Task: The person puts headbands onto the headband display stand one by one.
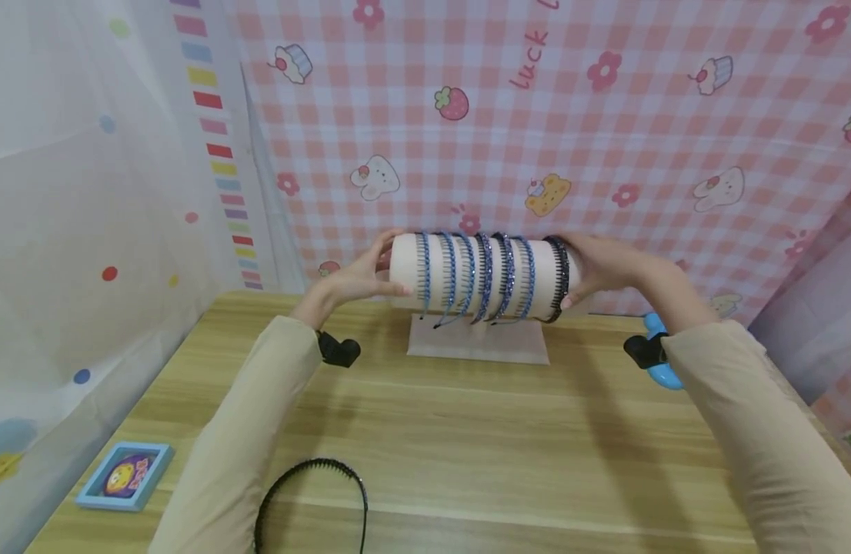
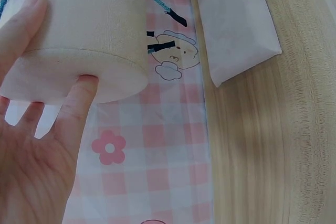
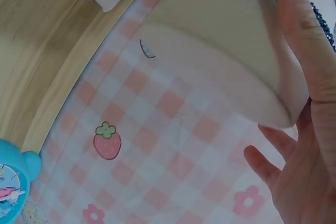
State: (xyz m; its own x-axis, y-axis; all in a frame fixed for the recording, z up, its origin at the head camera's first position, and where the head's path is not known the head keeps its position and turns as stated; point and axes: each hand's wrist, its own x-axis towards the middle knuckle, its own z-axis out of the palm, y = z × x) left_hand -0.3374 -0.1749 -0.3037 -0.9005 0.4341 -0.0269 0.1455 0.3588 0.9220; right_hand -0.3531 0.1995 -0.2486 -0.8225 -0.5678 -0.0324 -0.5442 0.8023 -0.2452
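Observation:
A pale cylindrical headband stand (image 1: 403, 265) with a flat base (image 1: 477, 342) is at the back of the table. Several toothed headbands are fitted round its roll: braided blue ones (image 1: 449, 269), glittery purple-blue ones (image 1: 486, 277) and a black one (image 1: 562, 278) at the right end. My left hand (image 1: 356, 278) grips the roll's left end, thumb in front and a fingertip against the end face. At the opposite end my right hand (image 1: 605, 263) holds the roll, its thumb beside the black headband; its other fingers are partly hidden behind.
A loose black toothed headband (image 1: 365, 500) lies on the wooden table (image 1: 467, 438) near the front. To the left is a small blue-framed picture (image 1: 124, 477). A blue clock (image 3: 21, 166) stands at the right, partly behind my right wrist. A pink checked cloth (image 1: 425, 154) hangs behind the table.

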